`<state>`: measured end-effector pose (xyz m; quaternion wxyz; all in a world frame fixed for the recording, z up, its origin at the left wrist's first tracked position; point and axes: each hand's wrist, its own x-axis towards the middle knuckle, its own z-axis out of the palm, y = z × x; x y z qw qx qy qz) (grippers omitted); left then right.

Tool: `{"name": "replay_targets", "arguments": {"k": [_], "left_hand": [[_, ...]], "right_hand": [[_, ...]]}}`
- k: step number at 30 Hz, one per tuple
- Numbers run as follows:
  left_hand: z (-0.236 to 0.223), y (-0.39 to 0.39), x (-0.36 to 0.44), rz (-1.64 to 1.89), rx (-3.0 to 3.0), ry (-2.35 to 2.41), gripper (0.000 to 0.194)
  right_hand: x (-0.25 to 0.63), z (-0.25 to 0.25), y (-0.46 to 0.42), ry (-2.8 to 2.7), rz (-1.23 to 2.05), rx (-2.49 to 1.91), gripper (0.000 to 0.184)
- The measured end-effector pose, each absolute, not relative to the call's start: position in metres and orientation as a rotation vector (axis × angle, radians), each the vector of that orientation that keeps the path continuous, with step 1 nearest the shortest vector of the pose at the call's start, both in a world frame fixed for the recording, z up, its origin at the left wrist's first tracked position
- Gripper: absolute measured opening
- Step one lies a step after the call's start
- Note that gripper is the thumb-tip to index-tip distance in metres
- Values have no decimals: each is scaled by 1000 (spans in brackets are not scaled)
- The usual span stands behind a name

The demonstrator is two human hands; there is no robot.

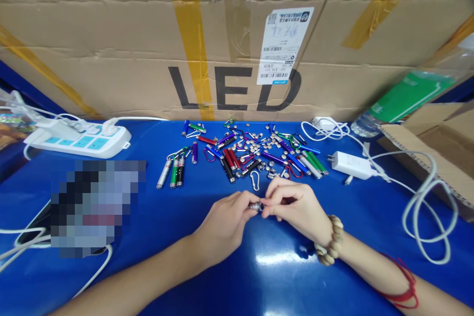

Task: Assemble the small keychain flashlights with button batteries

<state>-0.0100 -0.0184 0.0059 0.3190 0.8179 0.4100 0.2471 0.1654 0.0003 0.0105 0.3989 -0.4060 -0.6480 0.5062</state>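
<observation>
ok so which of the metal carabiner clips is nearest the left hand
The silver metal carabiner clip, just beyond the left hand; others, such as the red carabiner clip to its right, lie farther off.

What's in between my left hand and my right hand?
In the head view, a small silvery cylinder lies there, pinched by the left hand, its dark end beside the right hand.

Left grip (224,222) holds a small silvery cylinder (255,206); right grip (296,205) at its end; coloured tubes (229,159) beyond both.
</observation>
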Motion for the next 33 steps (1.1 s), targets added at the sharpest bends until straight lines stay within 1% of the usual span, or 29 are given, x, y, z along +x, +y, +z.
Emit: {"name": "replay_targets", "arguments": {"k": [7,12,18,33], "left_hand": [[2,-20,-9,696,2179,1071,14],[0,-20,-7,781,2192,1106,14],[-1,-21,-8,805,2241,1143,16],[-3,-23,-8,817,2293,1131,17]], "right_hand": [[164,8,0,-1679,1181,-1024,25],[162,6,1,-1659,1250,-1112,32],[164,5,0,-1657,1349,-1215,33],[159,6,-2,-1643,1397,-1224,37]]}}
